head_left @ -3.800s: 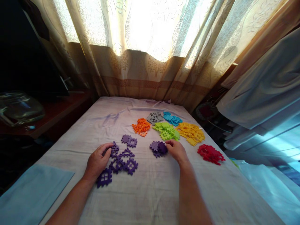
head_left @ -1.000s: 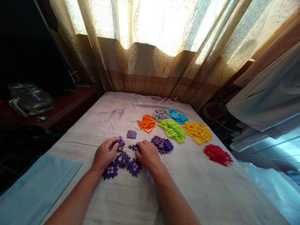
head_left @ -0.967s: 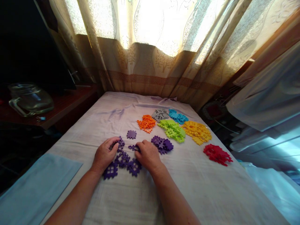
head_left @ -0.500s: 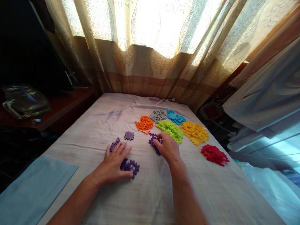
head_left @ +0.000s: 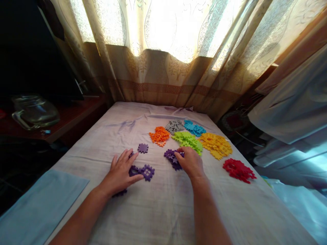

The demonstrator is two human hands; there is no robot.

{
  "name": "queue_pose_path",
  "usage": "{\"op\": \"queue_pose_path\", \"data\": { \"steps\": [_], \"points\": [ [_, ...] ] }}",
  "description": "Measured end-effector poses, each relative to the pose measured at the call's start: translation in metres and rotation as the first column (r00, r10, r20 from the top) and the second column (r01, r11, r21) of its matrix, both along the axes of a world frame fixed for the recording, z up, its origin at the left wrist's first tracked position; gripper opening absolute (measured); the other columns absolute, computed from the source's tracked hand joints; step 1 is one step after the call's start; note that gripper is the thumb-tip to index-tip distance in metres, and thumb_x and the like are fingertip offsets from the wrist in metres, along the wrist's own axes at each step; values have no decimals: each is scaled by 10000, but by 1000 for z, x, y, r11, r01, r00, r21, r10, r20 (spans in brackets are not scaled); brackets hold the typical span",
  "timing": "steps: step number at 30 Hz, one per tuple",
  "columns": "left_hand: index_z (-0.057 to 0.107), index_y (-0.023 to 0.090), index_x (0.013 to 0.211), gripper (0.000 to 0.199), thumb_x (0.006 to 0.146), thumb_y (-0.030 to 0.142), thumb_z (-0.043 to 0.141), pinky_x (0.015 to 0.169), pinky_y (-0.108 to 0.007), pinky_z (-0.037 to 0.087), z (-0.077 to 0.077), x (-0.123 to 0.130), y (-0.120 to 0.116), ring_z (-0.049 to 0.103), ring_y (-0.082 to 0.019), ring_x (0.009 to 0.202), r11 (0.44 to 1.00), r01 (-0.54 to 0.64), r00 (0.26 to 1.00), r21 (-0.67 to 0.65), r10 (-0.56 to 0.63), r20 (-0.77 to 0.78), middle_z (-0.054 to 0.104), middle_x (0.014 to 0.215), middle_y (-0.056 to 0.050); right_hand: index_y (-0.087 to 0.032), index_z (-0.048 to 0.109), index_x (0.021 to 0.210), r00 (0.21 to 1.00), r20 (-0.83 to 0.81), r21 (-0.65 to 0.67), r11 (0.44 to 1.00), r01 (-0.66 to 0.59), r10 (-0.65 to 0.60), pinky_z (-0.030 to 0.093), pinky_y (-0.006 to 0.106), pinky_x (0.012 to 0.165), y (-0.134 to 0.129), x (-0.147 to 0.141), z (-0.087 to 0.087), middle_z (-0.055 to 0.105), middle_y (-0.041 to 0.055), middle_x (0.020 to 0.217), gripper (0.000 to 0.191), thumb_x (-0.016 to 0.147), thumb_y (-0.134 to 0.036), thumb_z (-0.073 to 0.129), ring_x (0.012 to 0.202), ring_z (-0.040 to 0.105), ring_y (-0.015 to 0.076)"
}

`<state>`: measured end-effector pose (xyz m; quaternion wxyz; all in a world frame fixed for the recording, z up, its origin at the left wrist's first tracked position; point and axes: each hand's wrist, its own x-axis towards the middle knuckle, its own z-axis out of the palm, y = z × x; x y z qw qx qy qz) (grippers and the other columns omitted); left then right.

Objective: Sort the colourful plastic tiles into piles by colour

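My left hand (head_left: 119,172) lies low over several purple interlocking tiles, fingers spread. A purple tile with a window-like cross (head_left: 148,172) shows beyond its thumb, beside another purple tile partly under the hand. One more dark purple tile (head_left: 120,193) peeks out below the wrist. A flat square purple tile (head_left: 143,148) lies alone just past the fingertips. On the right, my right hand (head_left: 190,160) has its thumb and fingers pinched on a purple tile at the edge of a small purple pile (head_left: 172,157); the fingers partly hide that tile.
Heaps of orange tiles (head_left: 159,135), grey tiles (head_left: 174,126), blue tiles (head_left: 194,128), lime-green tiles (head_left: 187,141), yellow tiles (head_left: 216,145) and red tiles (head_left: 238,170) lie on the pale bedsheet (head_left: 158,211). A folded light-blue cloth (head_left: 48,200) is at left, near a glass jug (head_left: 35,112).
The window-patterned purple tile beside my left thumb has shifted away from me. A purple tile now shows below my left wrist. My right hand stays at the purple pile.
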<state>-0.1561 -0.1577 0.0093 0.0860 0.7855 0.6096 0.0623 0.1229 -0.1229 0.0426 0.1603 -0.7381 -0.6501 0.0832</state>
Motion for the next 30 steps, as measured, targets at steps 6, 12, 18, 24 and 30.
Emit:
{"op": "queue_pose_path", "data": {
  "steps": [6,12,18,24,30],
  "points": [
    [136,193,1553,1182,601,573,726,1143,-616,137,10,-35,-2,93,-376,1483,949,28,992,-313,-65,-107,112,1610,-207,-236,722,940,960,-114,-184,944,-273,255,413,251,728,-9,-25,9,729,14,933,171,827,-319,625,855,645,161],
    [235,237,1535,1017,698,632,658,1127,-650,129,-25,-26,3,154,-383,1476,998,38,999,-59,-40,-34,198,1595,-214,-232,652,1171,898,-102,-306,846,-437,427,440,294,872,-27,-58,8,680,70,1142,460,743,-390,709,1029,632,213],
    [360,214,1478,760,842,590,537,1160,-562,165,-39,-17,9,314,-315,1433,979,-42,998,200,32,53,346,1548,-182,-182,640,1124,895,60,-296,864,-407,442,465,332,840,-35,-85,3,636,129,1132,459,735,-418,705,1042,621,265],
    [394,211,1454,697,875,586,492,1157,-540,197,-40,-18,11,352,-298,1411,972,-36,994,234,11,109,423,1508,-158,-169,638,1104,896,79,-306,866,-396,437,470,322,819,-31,-85,0,650,129,1120,365,785,-347,629,1010,636,249],
    [434,241,1436,707,825,572,566,1154,-574,180,-37,-19,11,323,-316,1425,984,16,997,177,-28,70,401,1525,-145,-170,657,1071,903,65,-302,870,-389,426,461,319,807,-28,-75,6,670,125,1094,351,775,-358,641,1004,641,251]
  ]
}}
